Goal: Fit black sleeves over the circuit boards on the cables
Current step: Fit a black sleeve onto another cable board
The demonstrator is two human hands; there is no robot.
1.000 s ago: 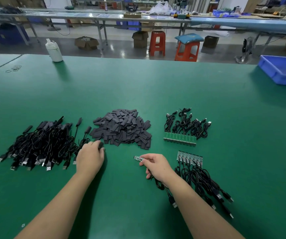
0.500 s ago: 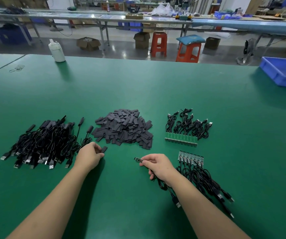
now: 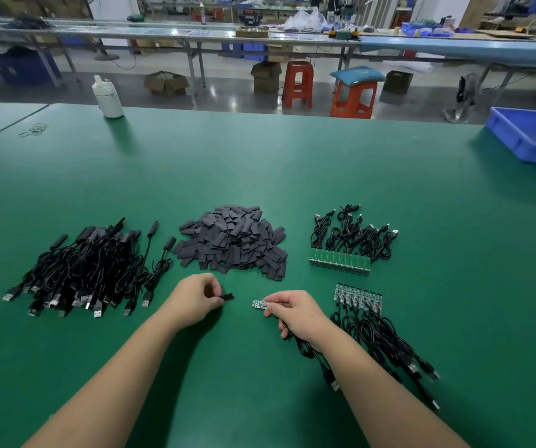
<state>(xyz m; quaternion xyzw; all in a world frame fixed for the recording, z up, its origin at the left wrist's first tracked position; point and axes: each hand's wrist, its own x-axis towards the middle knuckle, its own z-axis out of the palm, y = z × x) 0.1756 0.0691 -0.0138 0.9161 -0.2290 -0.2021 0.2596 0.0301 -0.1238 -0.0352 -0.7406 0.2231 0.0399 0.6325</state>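
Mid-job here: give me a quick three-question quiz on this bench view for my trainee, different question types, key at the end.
1. True or false: the left hand pinches a single black sleeve.
2. Which lies directly in front of the right hand, farther along the table?
A. the finished cables pile
B. the loose sleeve pile
C. the blue bin
3. Fill in: the right hand holds a bare circuit board whose free end points toward the ____ hand.

Key: 1 true; 2 B; 3 left.
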